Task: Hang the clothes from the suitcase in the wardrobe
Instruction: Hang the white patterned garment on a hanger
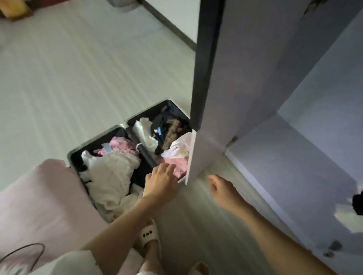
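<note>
Grip empty both sides: left hand [162,180] loose-fingered over suitcase [129,154] pink garment [176,167], right hand [220,187] relaxed beside wardrobe door [196,159]; pick-up step, next pinch garment.

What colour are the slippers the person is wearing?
The slippers are cream-white, each with three small dark dots across the strap, seen in the head view.
</note>
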